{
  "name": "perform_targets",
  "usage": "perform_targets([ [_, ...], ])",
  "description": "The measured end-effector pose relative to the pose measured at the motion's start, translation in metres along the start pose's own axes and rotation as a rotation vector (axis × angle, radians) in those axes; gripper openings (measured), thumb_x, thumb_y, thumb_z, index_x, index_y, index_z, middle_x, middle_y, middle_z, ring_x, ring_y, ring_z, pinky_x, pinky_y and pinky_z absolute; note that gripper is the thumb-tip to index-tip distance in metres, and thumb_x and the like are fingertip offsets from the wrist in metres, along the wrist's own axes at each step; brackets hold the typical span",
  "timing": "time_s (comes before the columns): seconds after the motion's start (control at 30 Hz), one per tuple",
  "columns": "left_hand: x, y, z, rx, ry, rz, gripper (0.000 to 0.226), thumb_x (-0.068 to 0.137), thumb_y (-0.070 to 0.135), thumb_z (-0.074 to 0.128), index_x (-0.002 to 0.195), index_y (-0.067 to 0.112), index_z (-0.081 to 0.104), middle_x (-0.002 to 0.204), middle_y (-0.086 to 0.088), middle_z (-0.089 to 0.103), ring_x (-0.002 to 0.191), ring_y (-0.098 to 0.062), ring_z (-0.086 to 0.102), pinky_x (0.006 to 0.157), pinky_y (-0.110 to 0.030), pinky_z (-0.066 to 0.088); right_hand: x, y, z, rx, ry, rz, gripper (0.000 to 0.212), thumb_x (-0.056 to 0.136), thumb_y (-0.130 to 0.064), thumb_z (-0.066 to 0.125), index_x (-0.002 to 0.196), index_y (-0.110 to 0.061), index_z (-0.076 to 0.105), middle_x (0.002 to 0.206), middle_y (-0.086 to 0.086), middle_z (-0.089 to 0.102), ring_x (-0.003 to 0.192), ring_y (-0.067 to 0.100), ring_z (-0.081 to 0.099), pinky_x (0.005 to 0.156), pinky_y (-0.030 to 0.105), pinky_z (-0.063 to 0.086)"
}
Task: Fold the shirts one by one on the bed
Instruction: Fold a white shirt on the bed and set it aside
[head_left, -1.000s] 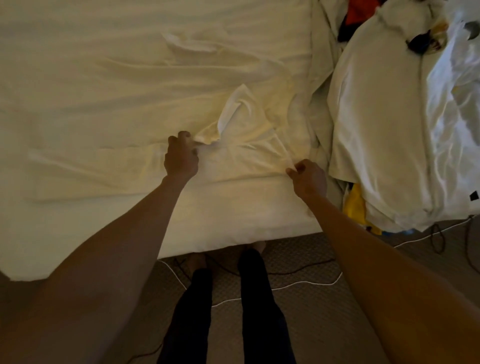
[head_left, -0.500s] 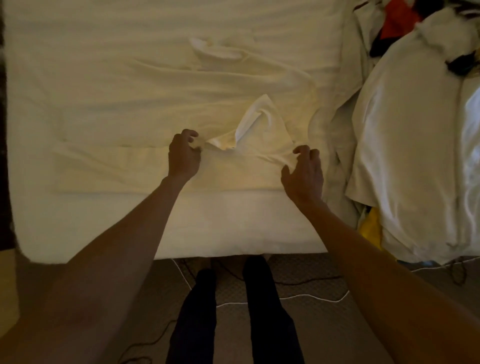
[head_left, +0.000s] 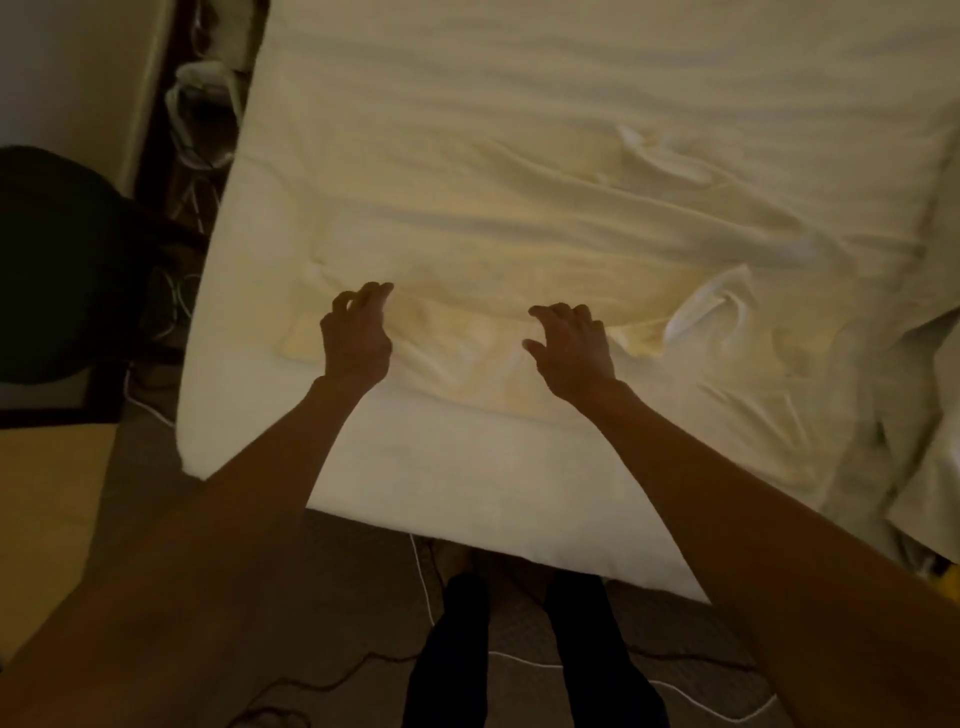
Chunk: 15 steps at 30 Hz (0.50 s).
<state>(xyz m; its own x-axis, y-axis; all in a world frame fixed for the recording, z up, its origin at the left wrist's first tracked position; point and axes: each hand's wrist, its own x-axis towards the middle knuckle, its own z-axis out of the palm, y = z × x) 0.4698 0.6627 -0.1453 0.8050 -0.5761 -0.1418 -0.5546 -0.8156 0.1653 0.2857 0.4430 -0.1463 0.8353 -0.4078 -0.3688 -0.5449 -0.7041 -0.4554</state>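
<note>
Hovering over the shirt (head_left: 467, 358) to start a fold: right hand (head_left: 571, 348) released; left hand (head_left: 356, 338) curled, grasp indeterminate.

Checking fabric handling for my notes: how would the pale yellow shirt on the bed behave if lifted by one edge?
Probably floppy: the pale yellow shirt lies creased, following the bed. Likely light, since its thin collar stands upturned unaided. Pushed, it would probably bunch rather than slide, given its wrinkles.

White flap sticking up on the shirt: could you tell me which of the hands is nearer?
Right. The right hand is just left of the white flap; the left hand is farther left again.
</note>
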Motion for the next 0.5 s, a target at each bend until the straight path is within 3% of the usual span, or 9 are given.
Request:
perform_targets([
  [0.1,0.024,-0.019,-0.005,0.061,-0.173,0.011,0.063,0.093,0.0,0.043,0.151,0.022,0.038,0.154,0.0,0.042,0.141,-0.036,0.033,0.104,-0.051,0.038,0.017,-0.015,0.009,-0.102,-0.043,0.048,0.038,0.1,-0.037,0.05,0.134,-0.02,0.051,0.131,0.005,0.057,0.122,0.029,0.045,0.097,0.041,0.033],
  [0.2,0.046,-0.029,-0.008,0.15,-0.272,0.037,0.068,0.09,0.0,0.05,0.15,0.027,0.036,0.153,0.001,0.041,0.144,-0.032,0.027,0.109,-0.048,0.028,0.027,-0.019,0.013,-0.286,-0.11,0.079,0.033,0.098,-0.044,0.05,0.12,-0.02,0.055,0.119,0.005,0.06,0.115,0.028,0.049,0.092,0.039,0.034],
  [0.27,0.059,-0.035,-0.01,0.228,-0.252,0.09,0.059,0.088,0.002,0.055,0.141,0.028,0.045,0.14,-0.003,0.051,0.135,-0.032,0.035,0.104,-0.049,0.031,0.03,-0.017,0.012,-0.342,-0.1,0.103,0.027,0.099,-0.041,0.051,0.116,-0.02,0.058,0.116,0.005,0.061,0.112,0.027,0.051,0.091,0.039,0.035],
  [0.37,0.076,-0.048,-0.016,0.333,-0.225,0.135,0.029,0.093,0.013,0.058,0.118,0.027,0.06,0.117,-0.002,0.06,0.123,-0.032,0.04,0.097,-0.049,0.035,0.033,-0.01,0.012,-0.324,0.001,0.166,0.02,0.1,-0.032,0.052,0.112,-0.018,0.062,0.113,0.008,0.06,0.109,0.029,0.051,0.09,0.041,0.036],
  [0.5,0.082,-0.068,-0.018,0.266,-0.078,0.133,0.011,0.095,0.02,0.06,0.1,0.02,0.069,0.11,-0.006,0.055,0.115,-0.034,0.043,0.091,-0.048,0.035,0.029,-0.016,0.018,-0.203,0.122,0.272,0.023,0.101,-0.031,0.052,0.11,-0.013,0.062,0.113,0.013,0.057,0.108,0.033,0.05,0.091,0.044,0.037],
])
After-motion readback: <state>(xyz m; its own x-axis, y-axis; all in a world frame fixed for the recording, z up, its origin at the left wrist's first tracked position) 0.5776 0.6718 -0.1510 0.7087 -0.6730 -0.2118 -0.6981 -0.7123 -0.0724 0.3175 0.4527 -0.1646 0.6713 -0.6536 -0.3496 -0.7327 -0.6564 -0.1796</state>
